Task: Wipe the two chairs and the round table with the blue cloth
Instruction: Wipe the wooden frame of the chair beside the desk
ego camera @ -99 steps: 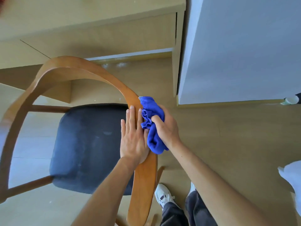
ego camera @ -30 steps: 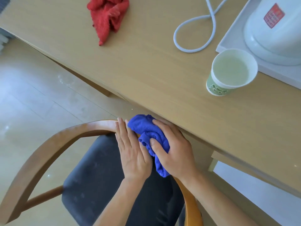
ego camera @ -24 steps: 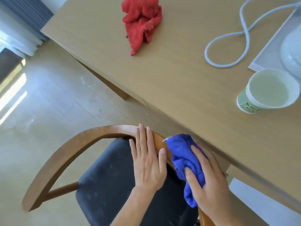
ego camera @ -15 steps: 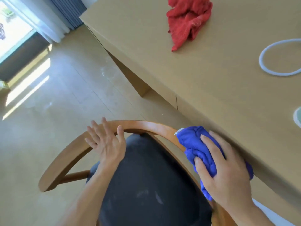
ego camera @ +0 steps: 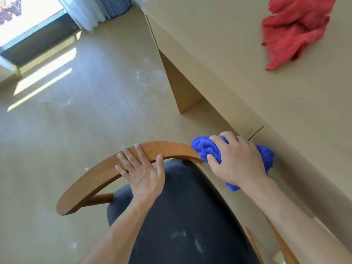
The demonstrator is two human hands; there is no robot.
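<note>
Right hand point(ego camera: 237, 161) is clenched round the bunched blue cloth point(ego camera: 265, 157), pressing it onto the curved wooden back rail of the chair point(ego camera: 171, 149), right where that rail runs in close under the front edge of the long light-wood desk point(ego camera: 247, 77). Blue fabric bulges out past the fingers on the far side and hangs below the wrist on the near side. Left hand point(ego camera: 142, 172) lies flat on the same rail, further left, fingers straight and spread, thumb out toward the dark padded seat point(ego camera: 190, 216), gripping nothing. The seat shows pale smudges. Up on the desk, far right, a crumpled red cloth point(ego camera: 293, 29) sits well apart from the hands. Pale glossy floor point(ego camera: 76, 121) to the left, sun stripes across it, grey curtains point(ego camera: 114, 6) at the far end.
</note>
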